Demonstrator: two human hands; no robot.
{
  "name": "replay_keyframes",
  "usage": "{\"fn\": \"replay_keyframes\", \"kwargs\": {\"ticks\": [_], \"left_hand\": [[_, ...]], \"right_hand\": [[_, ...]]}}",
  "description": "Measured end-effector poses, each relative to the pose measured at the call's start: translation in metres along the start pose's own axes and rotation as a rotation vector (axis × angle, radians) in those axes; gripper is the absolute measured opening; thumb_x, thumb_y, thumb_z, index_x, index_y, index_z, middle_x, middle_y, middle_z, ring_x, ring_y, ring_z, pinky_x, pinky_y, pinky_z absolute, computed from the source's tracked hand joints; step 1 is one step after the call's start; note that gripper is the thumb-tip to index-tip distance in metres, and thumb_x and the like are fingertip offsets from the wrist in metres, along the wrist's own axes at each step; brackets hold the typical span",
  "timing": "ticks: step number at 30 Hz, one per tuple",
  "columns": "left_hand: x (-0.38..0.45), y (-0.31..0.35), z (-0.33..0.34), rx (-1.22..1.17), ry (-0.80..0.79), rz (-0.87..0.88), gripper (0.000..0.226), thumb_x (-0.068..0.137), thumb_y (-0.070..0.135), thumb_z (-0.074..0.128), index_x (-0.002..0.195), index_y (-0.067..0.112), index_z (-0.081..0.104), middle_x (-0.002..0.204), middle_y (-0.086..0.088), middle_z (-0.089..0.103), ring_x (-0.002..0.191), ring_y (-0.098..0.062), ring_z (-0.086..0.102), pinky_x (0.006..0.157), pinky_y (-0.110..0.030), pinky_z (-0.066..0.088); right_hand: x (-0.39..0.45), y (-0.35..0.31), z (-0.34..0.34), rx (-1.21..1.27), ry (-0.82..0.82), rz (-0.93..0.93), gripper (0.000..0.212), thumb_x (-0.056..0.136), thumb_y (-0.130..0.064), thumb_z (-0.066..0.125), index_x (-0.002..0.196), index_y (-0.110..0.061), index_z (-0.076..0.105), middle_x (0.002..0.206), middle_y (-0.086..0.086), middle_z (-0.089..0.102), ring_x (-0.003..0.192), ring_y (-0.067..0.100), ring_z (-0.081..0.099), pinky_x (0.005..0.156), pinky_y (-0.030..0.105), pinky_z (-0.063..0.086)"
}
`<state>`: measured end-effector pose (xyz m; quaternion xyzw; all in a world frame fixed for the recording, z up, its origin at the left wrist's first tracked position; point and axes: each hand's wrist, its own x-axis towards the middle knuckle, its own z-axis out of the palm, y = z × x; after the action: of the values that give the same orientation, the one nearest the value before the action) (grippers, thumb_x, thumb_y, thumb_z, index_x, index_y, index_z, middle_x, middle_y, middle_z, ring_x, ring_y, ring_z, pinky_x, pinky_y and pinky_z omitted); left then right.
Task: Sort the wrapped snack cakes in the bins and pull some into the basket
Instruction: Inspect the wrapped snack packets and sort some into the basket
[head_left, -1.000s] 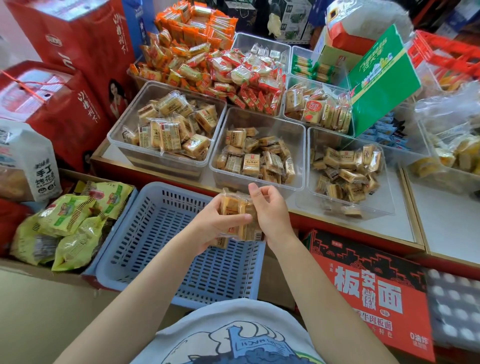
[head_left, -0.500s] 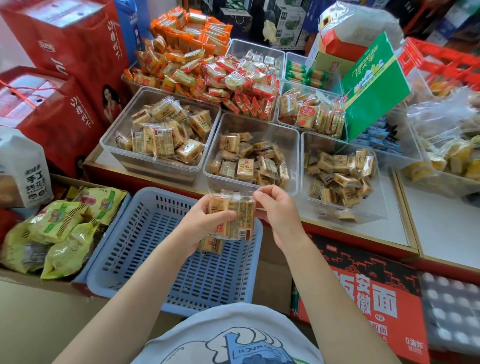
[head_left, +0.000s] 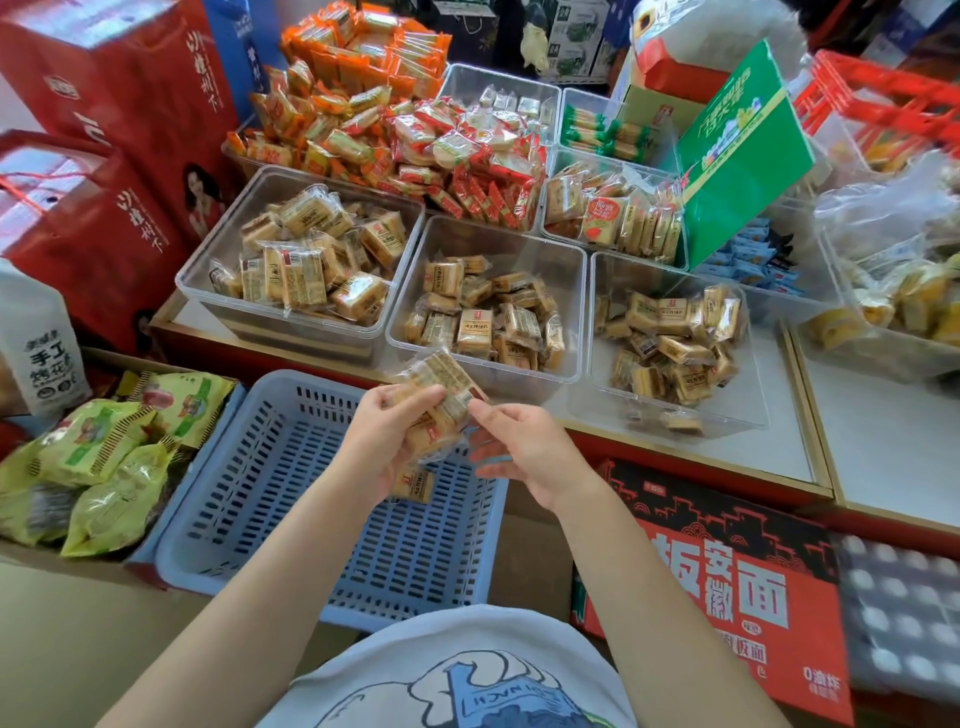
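Both our hands meet above the blue basket (head_left: 291, 519): our left hand (head_left: 382, 441) grips a stack of wrapped snack cakes (head_left: 441, 395), our right hand (head_left: 524, 447) pinches the top wrapper's edge.

Basket (head_left: 291, 499) before, below three bins (head_left: 488, 358).

Tan snack cakes (head_left: 441, 395) in clear printed wrappers fill transparent bins (head_left: 571, 270) above a slotted pale-blue basket (head_left: 270, 499), flanked by lime-green bags (head_left: 98, 467) and red cartons (head_left: 727, 587) lettered white.
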<state>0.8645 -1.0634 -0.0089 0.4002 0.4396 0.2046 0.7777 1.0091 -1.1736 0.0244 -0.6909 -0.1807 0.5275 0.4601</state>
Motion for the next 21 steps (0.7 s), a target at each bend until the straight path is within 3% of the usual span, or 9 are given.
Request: {"fn": "replay_keyframes", "kwargs": {"ticks": [4,8,13,17,21], "left_hand": [[0.004,-0.008,0.016,0.003,-0.016,0.015,0.076,0.074,0.034,0.086,0.135,0.001,0.054,0.117,-0.019,0.074,0.103,-0.032,0.075,0.076,-0.039,0.063],[0.006,-0.016,0.033,-0.004,0.039,0.035,0.085,0.069,0.036,0.094,0.137,0.006,0.052,0.123,-0.018,0.071,0.104,-0.030,0.075,0.079,-0.042,0.063],[0.002,-0.030,0.070,0.011,0.189,0.100,0.061,0.080,0.024,0.088,0.128,0.014,0.051,0.120,-0.010,0.070,0.108,-0.025,0.072,0.092,-0.047,0.060],[0.010,-0.036,0.097,-0.043,0.143,0.068,0.085,0.063,0.042,0.094,0.131,0.013,0.053,0.121,-0.012,0.073,0.107,-0.028,0.074,0.095,-0.056,0.058],[0.016,-0.041,0.122,-0.096,0.082,0.045,0.096,0.060,0.045,0.093,0.138,0.005,0.052,0.123,-0.018,0.072,0.108,-0.033,0.073,0.093,-0.053,0.059]], "right_hand": [[0.003,0.004,-0.009,0.119,0.028,-0.049,0.037,0.097,-0.029,0.068,0.110,0.005,0.069,0.090,0.009,0.069,0.070,0.015,0.066,0.065,0.028,0.058],[0.002,0.006,-0.023,0.224,0.055,-0.032,0.021,0.097,-0.022,0.068,0.103,-0.002,0.071,0.089,0.009,0.075,0.077,0.020,0.072,0.069,0.030,0.061],[0.001,0.005,-0.043,0.366,0.107,0.028,0.026,0.096,-0.019,0.070,0.113,0.001,0.068,0.083,0.006,0.073,0.064,0.012,0.070,0.061,0.027,0.058],[0.000,0.006,-0.072,0.495,0.100,0.054,0.022,0.096,-0.023,0.069,0.105,-0.003,0.067,0.080,0.005,0.071,0.062,0.011,0.065,0.059,0.024,0.056],[0.002,0.004,-0.105,0.600,0.031,0.069,0.009,0.097,-0.015,0.066,0.097,-0.005,0.067,0.075,0.004,0.068,0.055,0.009,0.057,0.053,0.020,0.053]]}}
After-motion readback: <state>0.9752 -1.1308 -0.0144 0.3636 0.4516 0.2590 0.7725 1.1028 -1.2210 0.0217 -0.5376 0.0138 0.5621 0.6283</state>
